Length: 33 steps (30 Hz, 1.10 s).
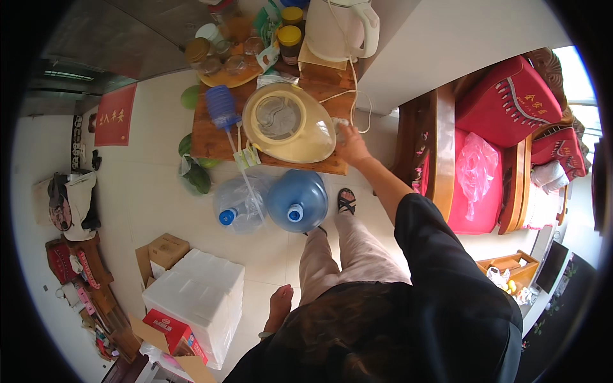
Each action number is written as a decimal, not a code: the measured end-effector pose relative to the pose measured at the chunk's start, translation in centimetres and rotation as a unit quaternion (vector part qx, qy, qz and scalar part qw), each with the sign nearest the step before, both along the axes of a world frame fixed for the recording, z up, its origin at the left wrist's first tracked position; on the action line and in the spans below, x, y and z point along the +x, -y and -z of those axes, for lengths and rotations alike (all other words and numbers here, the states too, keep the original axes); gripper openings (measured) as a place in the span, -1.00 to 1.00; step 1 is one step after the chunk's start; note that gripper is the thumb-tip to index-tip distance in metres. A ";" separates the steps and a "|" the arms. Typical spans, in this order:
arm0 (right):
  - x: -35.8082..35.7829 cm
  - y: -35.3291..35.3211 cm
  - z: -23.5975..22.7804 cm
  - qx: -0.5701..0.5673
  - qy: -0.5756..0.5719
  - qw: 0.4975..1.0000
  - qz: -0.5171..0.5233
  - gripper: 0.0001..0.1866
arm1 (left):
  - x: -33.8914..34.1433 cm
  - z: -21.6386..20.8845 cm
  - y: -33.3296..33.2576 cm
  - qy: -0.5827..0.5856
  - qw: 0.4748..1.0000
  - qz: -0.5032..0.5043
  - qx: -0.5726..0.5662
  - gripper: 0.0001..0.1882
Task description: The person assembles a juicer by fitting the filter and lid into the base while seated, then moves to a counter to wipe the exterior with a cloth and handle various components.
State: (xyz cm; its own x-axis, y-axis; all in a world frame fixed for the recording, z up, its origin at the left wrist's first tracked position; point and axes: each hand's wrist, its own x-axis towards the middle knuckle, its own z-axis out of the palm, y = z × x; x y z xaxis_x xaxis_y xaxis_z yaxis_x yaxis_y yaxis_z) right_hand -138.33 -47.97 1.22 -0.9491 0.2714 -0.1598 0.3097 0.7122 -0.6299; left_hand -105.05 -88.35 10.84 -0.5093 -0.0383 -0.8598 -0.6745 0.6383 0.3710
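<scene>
My right hand (351, 147) reaches to the right edge of a wooden table (217, 143), its fingers curled around or against a small whitish thing (341, 124) that I cannot make out. Just left of it sits a cream oval appliance (310, 143) with a round ringed recess on top. A blue ribbed hand pump (221, 105) lies farther left, its long pale tube (246, 179) hanging past the table edge. Below stand a blue water jug (313, 191) and a clear water jug (246, 220), both with blue caps. My left hand (279, 307) hangs low at my side, loosely closed, with nothing visible in it.
A cream kettle (335, 29) with a cord (353, 80) stands at the back, near jars (289, 38) and a round tray (239, 78) of glasses. Watermelons (196, 175) lie left of the table. White foam boxes (198, 287) stand lower left; a red-cushioned wooden sofa (440, 172) is right.
</scene>
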 end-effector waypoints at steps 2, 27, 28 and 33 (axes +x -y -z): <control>0.4 1.4 0.2 0.026 0.037 0.999 -0.021 -0.39 | 0.8 0.6 -0.4 0.022 0.999 -0.045 0.008 -0.59; 16.1 -8.1 -8.6 -0.661 0.014 0.695 0.281 -0.73 | -37.5 -15.7 -20.7 -0.393 0.885 -0.002 0.251 -0.80; 16.6 -8.5 -10.4 -0.673 0.021 0.670 0.313 -0.74 | -39.6 -17.2 -21.8 -0.397 0.874 -0.028 0.279 -0.79; 15.8 -7.3 -20.7 -0.791 -0.082 0.558 0.236 -0.48 | -46.9 -24.5 -22.9 -0.444 0.838 -0.014 0.318 -0.73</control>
